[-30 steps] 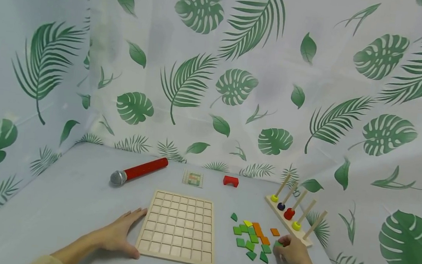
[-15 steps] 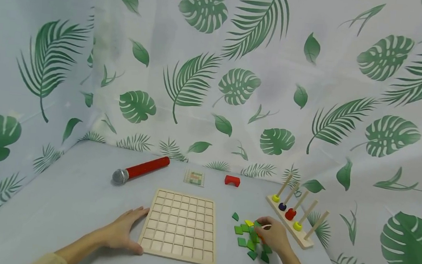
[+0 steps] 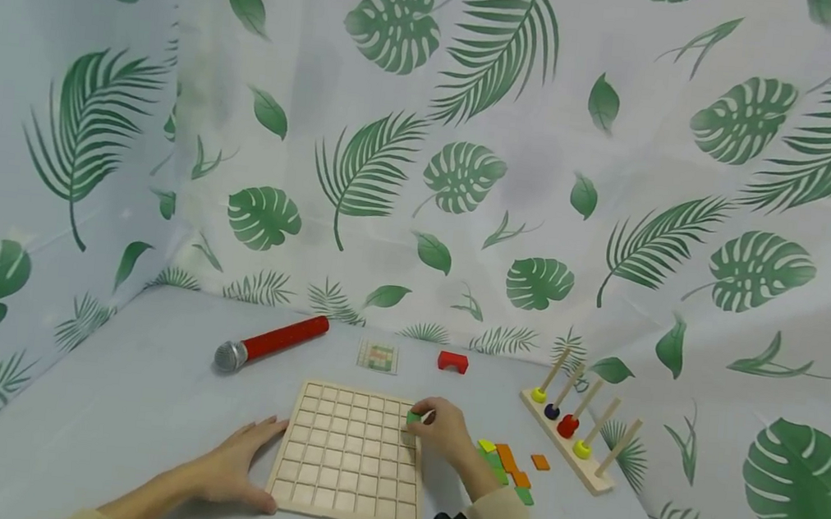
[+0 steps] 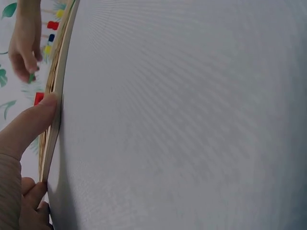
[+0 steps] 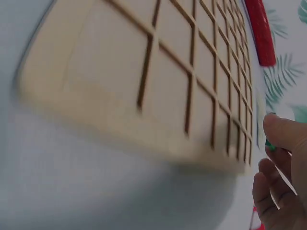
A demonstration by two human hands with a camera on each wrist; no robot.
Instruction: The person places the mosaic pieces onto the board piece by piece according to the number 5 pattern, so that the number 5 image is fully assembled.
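In the head view my right hand [image 3: 448, 431] pinches a small green tile [image 3: 412, 417] between thumb and fingers, over the far right corner of a wooden grid board [image 3: 350, 454]. The tile's exact shape is mostly covered; the right wrist view shows just a sliver of green tile [image 5: 270, 144] at the fingertips. My left hand [image 3: 237, 466] lies at the board's left side, thumb and fingers spread and touching its edge. The left wrist view has that thumb [image 4: 41, 112] against the board's rim. The grid squares in sight hold no tiles.
Right of the board lie loose green, yellow and orange tiles [image 3: 505, 457], partly hidden by the right forearm. Beyond them stands a peg rack [image 3: 569, 438] with coloured beads. Along the back are a red microphone [image 3: 275, 342], a pattern card [image 3: 379, 357] and a red arch block [image 3: 453, 362].
My right hand has swept left, from near the peg rack across the loose tiles to the board's far right corner, carrying a green tile. The left hand stays at the board's edge.
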